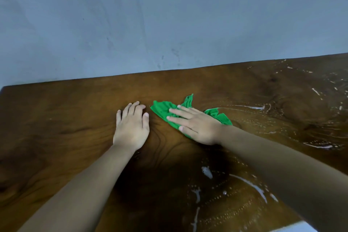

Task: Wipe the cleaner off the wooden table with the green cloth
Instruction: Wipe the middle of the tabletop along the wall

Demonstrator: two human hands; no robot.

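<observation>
Wooden tabletop [56,118] meets a grey wall [169,15] at its far edge. White cleaner streaks [252,184] cover its right side. Mid-tabletop, the right hand [195,126] presses flat, fingers spread, on the green cloth [163,109]; the left hand [131,126] rests flat and empty just beside it.

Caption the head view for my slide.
Right hand presses green cloth flat on wooden table; left hand braces beside; white cleaner streaks remain.

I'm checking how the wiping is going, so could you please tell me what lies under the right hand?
The crumpled green cloth lies flat under the right hand, on the brown wooden table. Whether cleaner remains beneath the cloth cannot be seen; it is covered.
</observation>
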